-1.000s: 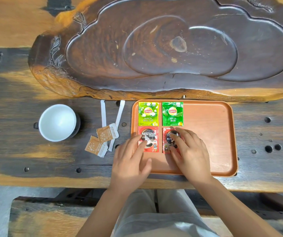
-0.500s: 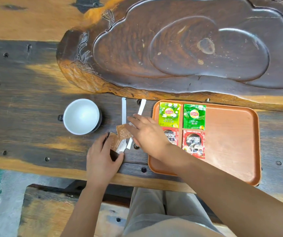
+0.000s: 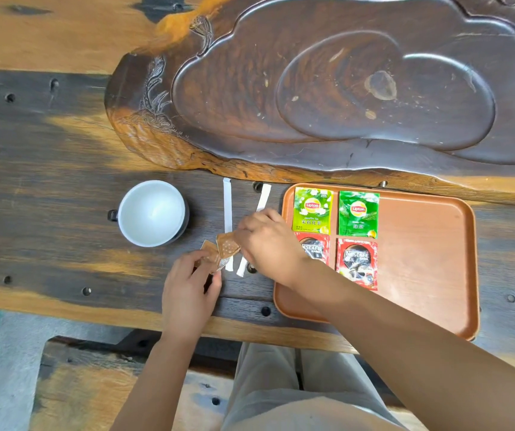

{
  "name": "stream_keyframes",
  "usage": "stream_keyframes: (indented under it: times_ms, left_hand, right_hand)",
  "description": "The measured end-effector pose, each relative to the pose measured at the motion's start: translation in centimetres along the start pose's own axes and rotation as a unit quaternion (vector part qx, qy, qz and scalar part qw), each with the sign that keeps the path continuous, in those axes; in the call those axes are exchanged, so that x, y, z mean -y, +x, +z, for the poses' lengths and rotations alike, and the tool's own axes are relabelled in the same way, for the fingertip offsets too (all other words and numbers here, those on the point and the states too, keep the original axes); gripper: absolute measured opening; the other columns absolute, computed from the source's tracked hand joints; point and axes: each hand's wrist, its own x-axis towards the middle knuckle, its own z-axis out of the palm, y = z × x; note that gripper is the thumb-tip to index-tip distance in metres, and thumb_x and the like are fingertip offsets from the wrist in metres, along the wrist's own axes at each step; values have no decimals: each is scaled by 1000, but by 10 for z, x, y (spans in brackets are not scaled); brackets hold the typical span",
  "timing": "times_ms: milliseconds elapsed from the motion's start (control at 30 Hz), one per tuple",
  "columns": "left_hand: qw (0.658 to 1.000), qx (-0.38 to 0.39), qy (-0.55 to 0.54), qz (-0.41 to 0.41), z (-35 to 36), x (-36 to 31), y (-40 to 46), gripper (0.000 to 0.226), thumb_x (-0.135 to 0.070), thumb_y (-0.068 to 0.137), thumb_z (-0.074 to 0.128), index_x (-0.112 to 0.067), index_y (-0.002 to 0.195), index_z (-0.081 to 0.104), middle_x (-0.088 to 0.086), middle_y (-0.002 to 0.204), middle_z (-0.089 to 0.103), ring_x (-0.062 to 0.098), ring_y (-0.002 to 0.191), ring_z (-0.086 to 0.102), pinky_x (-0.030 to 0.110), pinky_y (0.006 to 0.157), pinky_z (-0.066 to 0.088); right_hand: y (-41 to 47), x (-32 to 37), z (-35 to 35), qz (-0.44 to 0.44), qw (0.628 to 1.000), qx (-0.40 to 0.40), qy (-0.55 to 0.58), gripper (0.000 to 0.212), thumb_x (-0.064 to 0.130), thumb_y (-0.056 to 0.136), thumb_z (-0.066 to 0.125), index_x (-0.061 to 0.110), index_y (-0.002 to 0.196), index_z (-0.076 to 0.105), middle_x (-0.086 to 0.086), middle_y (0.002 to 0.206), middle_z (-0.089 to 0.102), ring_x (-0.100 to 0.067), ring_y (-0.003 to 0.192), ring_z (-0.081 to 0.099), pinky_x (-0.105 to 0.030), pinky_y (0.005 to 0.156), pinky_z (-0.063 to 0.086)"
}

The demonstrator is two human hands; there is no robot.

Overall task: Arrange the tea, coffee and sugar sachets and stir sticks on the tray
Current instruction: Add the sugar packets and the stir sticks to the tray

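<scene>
Two brown sugar sachets (image 3: 222, 252) sit on the table left of the tray (image 3: 430, 275), and we've got both. Our right hand (image 3: 268, 244) has left the coffee and pinches the upper sachet; our left hand (image 3: 189, 289) has slid off the tray to pinch the lower one. Two green tea sachets (image 3: 335, 211) and two red coffee sachets (image 3: 355, 262) already form a neat grid. Sugar looks next; the white stir sticks (image 3: 227, 213) wait beside the white cup (image 3: 151, 213).

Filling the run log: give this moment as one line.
phase: sugar pickup | left hand: on sugar sachet | right hand: holds sugar sachet | tray: tea, coffee | stir sticks: table
</scene>
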Motion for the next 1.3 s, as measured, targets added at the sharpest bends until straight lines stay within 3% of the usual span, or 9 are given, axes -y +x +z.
stream_keyframes:
  times_ms: [167, 267, 400, 533, 667, 833, 1000, 1100, 1300]
  left_hand:
    - [994, -92, -55, -31, -12, -21, -6, 19, -18, 82, 53, -4, 76, 65, 7, 86, 67, 12, 86, 53, 9, 83, 35]
    - [991, -116, -67, -16, -20, -46, -15, 17, -15, 80, 53, -4, 72, 63, 6, 82, 65, 11, 82, 52, 12, 78, 39]
    - [997, -22, -62, 46, -5, -81, -36, 18, -17, 78, 50, -5, 70, 62, 5, 79, 65, 14, 77, 51, 20, 68, 40]
    - [995, 67, -34, 68, 16, -105, -48, 17, -20, 77, 48, -12, 67, 59, -1, 76, 63, 17, 65, 59, 21, 59, 39]
    - [991, 93, -5, 98, 27, -119, -49, 12, -7, 67, 67, -13, 65, 57, -2, 73, 60, 14, 65, 58, 21, 52, 41]
    - [989, 107, -8, 100, 34, -127, -47, 11, -13, 68, 72, -14, 68, 61, -2, 76, 62, 14, 70, 59, 20, 58, 44]
    - [983, 153, 8, 98, 27, -125, -55, 27, -36, 81, 48, -20, 93, 66, -4, 101, 66, 16, 95, 61, 30, 78, 50]
    - [975, 184, 39, 117, 26, -116, -57, 36, -40, 83, 47, -24, 113, 59, -2, 122, 60, 18, 112, 54, 36, 92, 44]
    - [959, 216, 103, 151, 31, -109, -60, 44, -44, 83, 45, -28, 124, 53, -1, 131, 55, 15, 122, 35, 39, 100, 32]
  right_hand:
    - [-22, 7, -21, 42, 986, -110, 114, 10, -1, 72, 65, 9, 71, 64, -3, 73, 63, -23, 71, 58, -29, 84, 37]
    - [-64, 2, -49, 79, 964, -175, 183, 8, 7, 80, 60, 7, 72, 62, -4, 81, 66, -22, 81, 59, -31, 79, 43]
    - [-137, -18, -63, 140, 963, -199, 117, 8, 11, 80, 59, 7, 73, 61, -7, 81, 67, -20, 82, 56, -27, 76, 44]
    - [-190, -27, -58, 113, 980, -155, 53, 8, 7, 86, 57, 9, 78, 60, -8, 85, 66, -23, 82, 55, -25, 80, 40]
    - [-212, -27, -47, 119, 984, -135, 12, 13, 0, 81, 63, 2, 68, 63, -9, 78, 64, -23, 75, 51, -24, 75, 40]
    - [-222, -35, -30, 138, 985, -106, -7, 15, 6, 86, 57, 3, 73, 64, -10, 80, 65, -30, 81, 63, -33, 78, 50]
    - [-229, -30, -32, 155, 981, -113, 17, 19, 13, 86, 54, 6, 97, 69, -9, 97, 67, -25, 101, 59, -33, 83, 49]
    - [-230, -22, -31, 158, 982, -98, 12, 31, 20, 87, 49, 12, 116, 60, -8, 111, 65, -25, 106, 55, -34, 88, 46]
    - [-228, -11, -21, 181, 982, -40, -42, 44, 23, 80, 46, 9, 117, 64, -11, 117, 63, -25, 108, 48, -41, 87, 52]
